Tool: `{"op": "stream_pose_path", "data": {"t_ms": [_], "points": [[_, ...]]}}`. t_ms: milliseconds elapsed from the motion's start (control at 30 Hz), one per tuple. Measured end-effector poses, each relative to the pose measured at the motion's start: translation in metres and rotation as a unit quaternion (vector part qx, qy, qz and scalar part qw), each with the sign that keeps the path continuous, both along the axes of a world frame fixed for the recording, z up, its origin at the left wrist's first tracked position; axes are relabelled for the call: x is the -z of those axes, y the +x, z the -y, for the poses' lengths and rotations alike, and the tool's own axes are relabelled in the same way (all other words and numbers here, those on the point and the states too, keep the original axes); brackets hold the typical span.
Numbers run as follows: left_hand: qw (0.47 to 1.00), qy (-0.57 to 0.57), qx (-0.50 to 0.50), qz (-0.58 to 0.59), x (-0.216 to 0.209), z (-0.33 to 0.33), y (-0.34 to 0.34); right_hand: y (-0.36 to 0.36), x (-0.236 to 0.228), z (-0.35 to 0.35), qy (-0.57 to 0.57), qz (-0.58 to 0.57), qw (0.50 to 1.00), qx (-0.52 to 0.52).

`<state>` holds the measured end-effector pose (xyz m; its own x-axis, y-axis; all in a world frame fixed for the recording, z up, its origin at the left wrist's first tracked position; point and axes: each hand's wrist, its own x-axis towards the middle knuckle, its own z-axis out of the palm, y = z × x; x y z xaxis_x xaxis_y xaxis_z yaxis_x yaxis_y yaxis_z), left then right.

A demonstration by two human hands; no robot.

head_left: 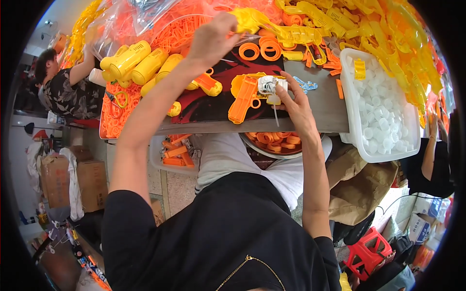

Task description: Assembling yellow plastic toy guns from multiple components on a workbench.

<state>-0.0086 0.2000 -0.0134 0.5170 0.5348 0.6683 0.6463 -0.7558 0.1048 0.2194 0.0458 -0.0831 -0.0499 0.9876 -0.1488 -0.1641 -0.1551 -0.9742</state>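
On the dark red and black mat (264, 60) lies a half-built orange and yellow toy gun (242, 99), its grip toward me. A white mechanism block (267, 85) sits at its right end, with a thin pale tube or wire hanging down. My right hand (297, 104) is closed on this end, thumb on the block and fingers behind. My left hand (213, 41) reaches to the far side, slightly blurred. Its fingers are closed at the edge of a yellow plastic shell (248, 20), which is also blurred.
Orange rings (270, 48) and yellow cylinders (148, 65) lie around the mat. A white tub (347, 92) of translucent caps stands right. Yellow shells (335, 19) pile up behind. A bowl (281, 155) of orange parts sits below the table edge. Other people work left and right.
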Motion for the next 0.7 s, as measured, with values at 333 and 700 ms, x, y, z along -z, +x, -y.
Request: {"op": "stream_pose_path", "data": {"t_ms": [333, 700], "points": [[0.973, -0.225, -0.031, -0.026, 0.012, 0.058, -0.007, 0.004, 0.003, -0.014, 0.050, -0.102, 0.992, -0.055], [0.937, -0.262, 0.122, 0.196, 0.027, 0.099, 0.004, -0.032, 0.006, -0.045, 0.024, -0.311, 0.949, 0.053]]}}
